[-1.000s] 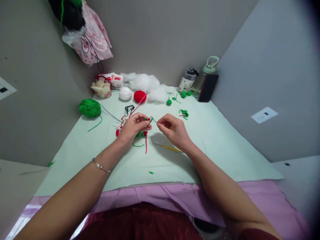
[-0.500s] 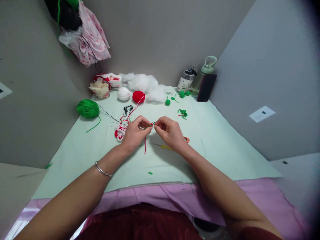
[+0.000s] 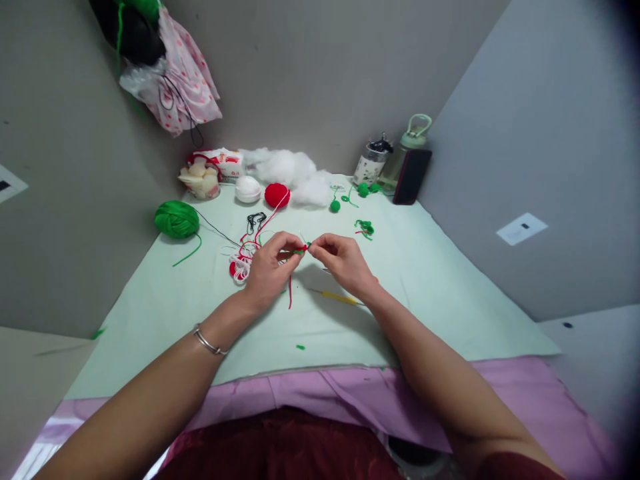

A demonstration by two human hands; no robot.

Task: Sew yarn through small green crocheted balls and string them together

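My left hand (image 3: 270, 265) is closed in a pinch on a small red and green crochet piece (image 3: 299, 250) held just above the pale green mat (image 3: 425, 287). My right hand (image 3: 340, 261) is pinched right against that piece from the right, on something too thin to name, perhaps a needle. A red strand (image 3: 290, 293) hangs down from the piece. A tangle of red and white yarn (image 3: 241, 261) lies just left of my left hand. A yellow-handled crochet hook (image 3: 336, 296) lies on the mat under my right wrist.
A green yarn ball (image 3: 176, 219) sits at the left edge. At the back are a white ball (image 3: 248, 189), a red ball (image 3: 277, 195), white stuffing (image 3: 295, 170), a snack tub (image 3: 201, 180), a jar (image 3: 369, 167), a bottle (image 3: 411, 143) and a dark phone (image 3: 411, 176). Green crochet bits (image 3: 366, 228) lie right of centre.
My two hands have drawn together: the right hand, a short way off a second ago, now pinches right at the piece. The view shifted slightly.
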